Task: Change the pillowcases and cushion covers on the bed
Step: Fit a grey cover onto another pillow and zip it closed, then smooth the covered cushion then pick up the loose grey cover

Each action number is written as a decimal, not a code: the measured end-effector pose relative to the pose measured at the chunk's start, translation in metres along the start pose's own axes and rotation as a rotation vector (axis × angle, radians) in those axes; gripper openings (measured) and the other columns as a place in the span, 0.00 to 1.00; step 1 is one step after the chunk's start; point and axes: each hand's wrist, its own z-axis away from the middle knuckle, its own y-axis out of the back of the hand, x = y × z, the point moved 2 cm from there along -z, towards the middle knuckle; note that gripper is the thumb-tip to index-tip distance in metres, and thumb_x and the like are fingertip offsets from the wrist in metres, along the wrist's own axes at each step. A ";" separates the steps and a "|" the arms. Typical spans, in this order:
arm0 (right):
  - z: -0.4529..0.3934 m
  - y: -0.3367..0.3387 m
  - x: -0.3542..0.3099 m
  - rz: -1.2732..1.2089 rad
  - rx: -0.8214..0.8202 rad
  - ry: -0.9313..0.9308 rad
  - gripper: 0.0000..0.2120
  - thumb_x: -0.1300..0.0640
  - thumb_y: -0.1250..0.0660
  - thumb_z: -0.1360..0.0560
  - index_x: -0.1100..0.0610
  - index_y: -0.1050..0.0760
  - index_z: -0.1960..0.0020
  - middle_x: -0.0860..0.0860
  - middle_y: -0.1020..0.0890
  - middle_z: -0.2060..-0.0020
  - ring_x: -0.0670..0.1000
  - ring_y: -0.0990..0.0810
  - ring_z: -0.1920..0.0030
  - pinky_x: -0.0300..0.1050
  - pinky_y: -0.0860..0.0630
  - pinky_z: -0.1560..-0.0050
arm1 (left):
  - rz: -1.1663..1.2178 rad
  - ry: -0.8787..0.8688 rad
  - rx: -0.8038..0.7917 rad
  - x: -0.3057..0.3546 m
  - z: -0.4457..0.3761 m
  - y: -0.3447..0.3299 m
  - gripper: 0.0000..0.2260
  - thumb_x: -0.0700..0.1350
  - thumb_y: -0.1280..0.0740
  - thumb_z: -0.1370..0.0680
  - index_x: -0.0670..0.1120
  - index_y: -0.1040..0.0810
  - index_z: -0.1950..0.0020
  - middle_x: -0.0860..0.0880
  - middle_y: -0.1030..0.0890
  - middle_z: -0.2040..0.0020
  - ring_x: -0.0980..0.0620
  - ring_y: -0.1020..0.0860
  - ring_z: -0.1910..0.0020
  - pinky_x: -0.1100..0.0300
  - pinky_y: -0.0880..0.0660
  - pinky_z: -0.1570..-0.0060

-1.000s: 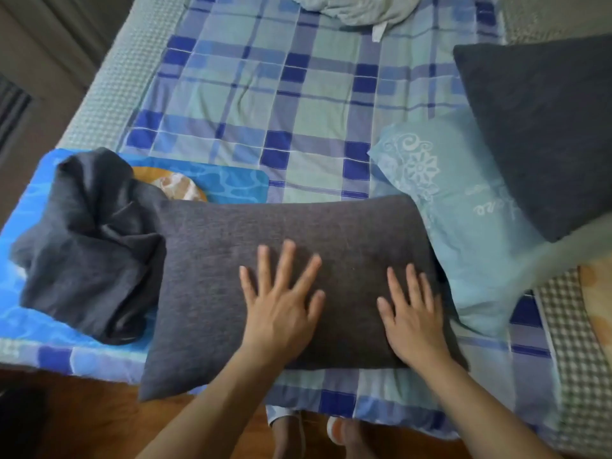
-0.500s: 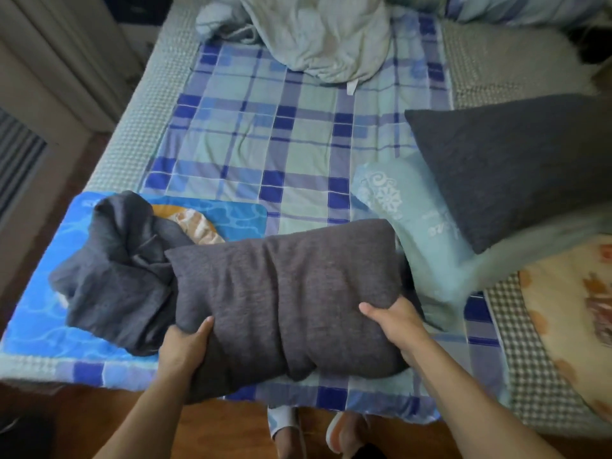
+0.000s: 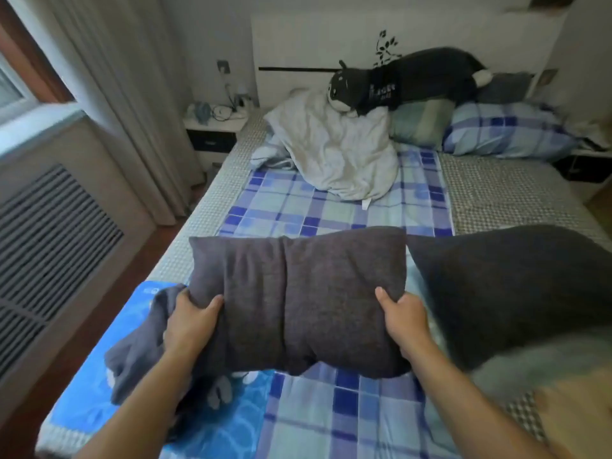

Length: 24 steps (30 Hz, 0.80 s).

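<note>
From the head camera, both hands hold a dark grey pillow [image 3: 298, 299] up above the near end of the bed [image 3: 496, 190]. The left hand [image 3: 190, 321] grips the pillow's lower left edge, thumb on the front face and the other fingers curled behind it; the right hand [image 3: 405, 318] grips the lower right edge the same way, thumb forward. The pillow is pinched in at its bottom and creased down the middle. At 8 o'clock from it, a crumpled dark grey cover [image 3: 139, 352] lies on a bright blue mat [image 3: 231, 422], partly under the left forearm. At 3 o'clock, just beside the held pillow, a second dark grey pillow [image 3: 516, 293] rests on the bed. At 12 o'clock, farther up the checked blue sheet [image 3: 298, 210], sits a rumpled white blanket [image 3: 337, 150]. Beyond it at the headboard lie a black plush toy [image 3: 414, 81] and a blue checked pillow [image 3: 506, 134].
</note>
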 end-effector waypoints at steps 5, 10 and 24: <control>-0.112 0.013 -0.092 -0.045 0.061 -0.006 0.29 0.37 0.32 0.24 0.61 0.22 0.37 0.59 0.18 0.42 0.63 0.20 0.42 0.52 0.24 0.41 | -0.182 -0.274 0.040 0.123 -0.125 0.029 0.38 0.66 0.35 0.26 0.53 0.42 0.20 0.37 0.27 0.29 0.34 0.28 0.31 0.45 0.31 0.32; -0.192 -0.048 -0.070 0.065 -0.158 -0.122 0.29 0.42 0.28 0.28 0.49 0.29 0.30 0.54 0.20 0.37 0.57 0.20 0.40 0.49 0.25 0.38 | -0.419 -0.154 -0.167 0.127 -0.251 -0.049 0.35 0.68 0.40 0.25 0.60 0.44 0.20 0.39 0.39 0.22 0.33 0.36 0.26 0.38 0.40 0.26; -0.071 0.005 0.100 0.165 -0.200 -0.409 0.04 0.58 0.35 0.21 0.53 0.21 0.52 0.50 0.21 0.61 0.48 0.25 0.62 0.37 0.30 0.66 | -0.128 -0.049 -1.042 0.122 -0.029 -0.201 0.08 0.44 0.38 0.17 0.53 0.28 0.56 0.45 0.23 0.45 0.47 0.25 0.52 0.54 0.24 0.49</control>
